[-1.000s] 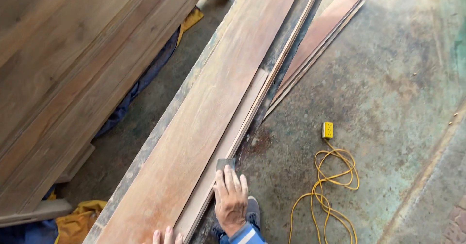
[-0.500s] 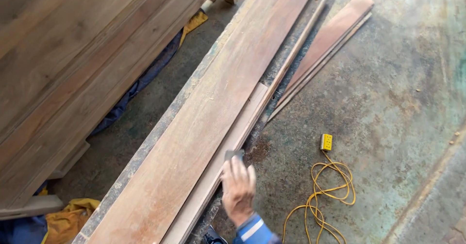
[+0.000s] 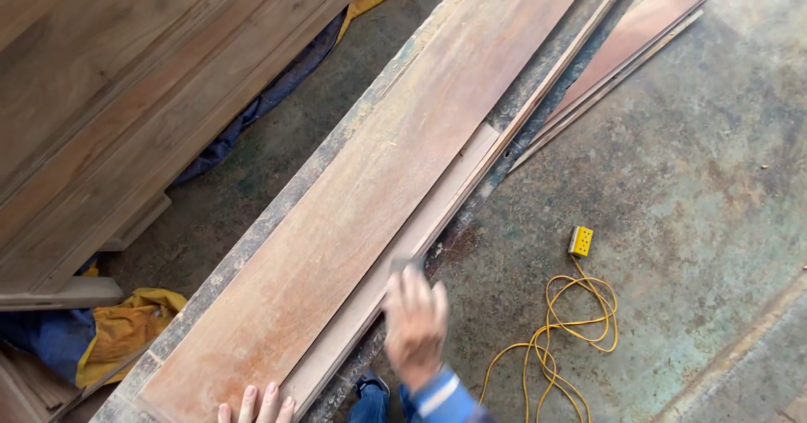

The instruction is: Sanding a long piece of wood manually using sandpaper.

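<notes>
Right hand (image 3: 414, 326), blurred, pressed flat over a small dark sanding block (image 3: 406, 265), fingers together on top of it; grip closed down on the block rather than wrapped around it. Block lying on a narrow pale wood strip (image 3: 412, 242) at the right edge of a long reddish plank (image 3: 378, 196). Left hand (image 3: 256, 404) only fingertips at the bottom edge, spread flat on the near end of the plank, holding nothing.

Plank and strip resting lengthwise on a long worn table (image 3: 252, 246) running diagonally through view. Plank probably heavy and stiff, best taken by its long edges or ends; strip light, thin, likely to flex or slide; block small, light, easily pinched by its sides.

Further right, more thin boards (image 3: 626, 44) on the stained concrete floor (image 3: 698, 179). Near the right hand, a coiled yellow extension cord (image 3: 563, 339) ending in a small yellow square socket box (image 3: 580, 240). Upper left, a large dark wooden panel (image 3: 126, 78), with blue and yellow cloth (image 3: 126, 330) bunched beneath it. No labels or signs legible.
</notes>
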